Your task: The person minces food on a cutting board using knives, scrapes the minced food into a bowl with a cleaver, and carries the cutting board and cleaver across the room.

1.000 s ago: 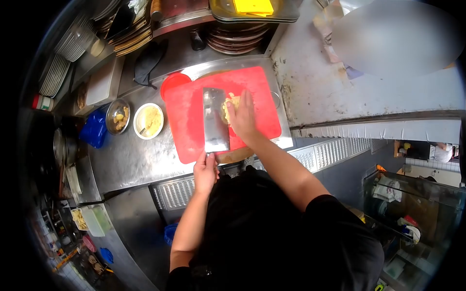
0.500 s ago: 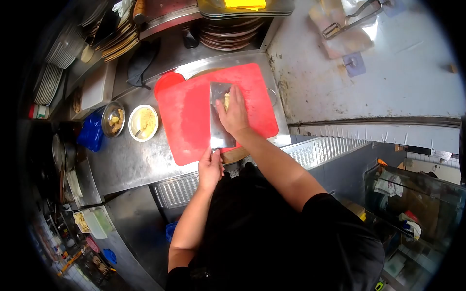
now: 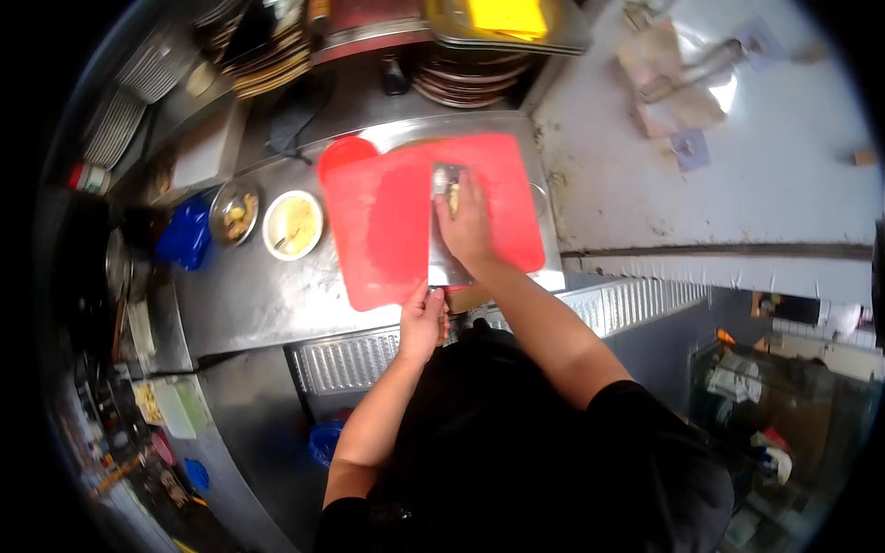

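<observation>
A wide metal cleaver (image 3: 443, 267) lies along the red cutting board (image 3: 383, 221). My left hand (image 3: 422, 323) is closed round its handle at the board's near edge. Over the blade rests my right hand (image 3: 467, 221), its fingers stretched forward beside a little chopped yellow food (image 3: 454, 195). Part of the blade and the food is hidden under that hand. To the left stand a white bowl (image 3: 293, 226) of yellow minced food with a utensil in it and a metal bowl (image 3: 234, 213) with yellowish pieces.
A red round item (image 3: 348, 155) shows behind the board. Stacked plates (image 3: 472, 81) and trays (image 3: 505, 41) sit at the back. A blue bag (image 3: 184, 235) lies at the left. Tongs (image 3: 691, 74) rest on the white surface at the right.
The cleaver has moved right across the board, over where the chopped food lay. My right hand has come to rest on the blade; my left hand moved right with the handle.
</observation>
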A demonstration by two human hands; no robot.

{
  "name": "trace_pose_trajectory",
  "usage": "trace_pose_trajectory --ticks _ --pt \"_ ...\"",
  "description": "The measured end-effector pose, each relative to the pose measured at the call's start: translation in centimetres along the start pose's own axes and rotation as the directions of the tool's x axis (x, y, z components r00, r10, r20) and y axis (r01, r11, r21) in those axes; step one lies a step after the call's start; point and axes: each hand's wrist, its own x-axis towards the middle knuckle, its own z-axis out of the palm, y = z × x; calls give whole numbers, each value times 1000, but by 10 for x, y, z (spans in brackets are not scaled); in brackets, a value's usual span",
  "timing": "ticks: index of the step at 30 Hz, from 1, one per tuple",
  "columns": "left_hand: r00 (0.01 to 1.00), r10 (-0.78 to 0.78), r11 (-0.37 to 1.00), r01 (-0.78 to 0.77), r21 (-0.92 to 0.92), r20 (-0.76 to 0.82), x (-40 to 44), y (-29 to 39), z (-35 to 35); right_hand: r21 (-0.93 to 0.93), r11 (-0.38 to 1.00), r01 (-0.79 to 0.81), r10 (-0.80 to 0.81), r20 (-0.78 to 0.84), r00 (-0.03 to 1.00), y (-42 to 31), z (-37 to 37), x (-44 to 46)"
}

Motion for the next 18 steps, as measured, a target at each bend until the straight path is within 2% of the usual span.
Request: trace_pose_trajectory --ticks 2,6,7,10,12,18 --pt "998 0 1000 0 4 -56 -12 12 -6 52 999 13 -14 37 999 -19 2 2" --pt "985 90 996 -89 13 -148 -40 32 -42 111 979 170 -181 105 978 -81 35 1" --pt "964 90 995 -97 -17 -251 -50 44 -45 118 982 148 -167 179 969 -102 47 0" --pt "896 115 990 -136 -20 -429 -69 72 -75 203 964 174 -222 244 944 -161 95 -7" --pt "860 121 988 -150 -19 -495 -71 85 -105 306 945 119 -216 306 927 -193 128 -12" --pt "819 72 996 -84 6 -570 -55 114 -172 391 919 52 -171 278 945 -217 240 -30"
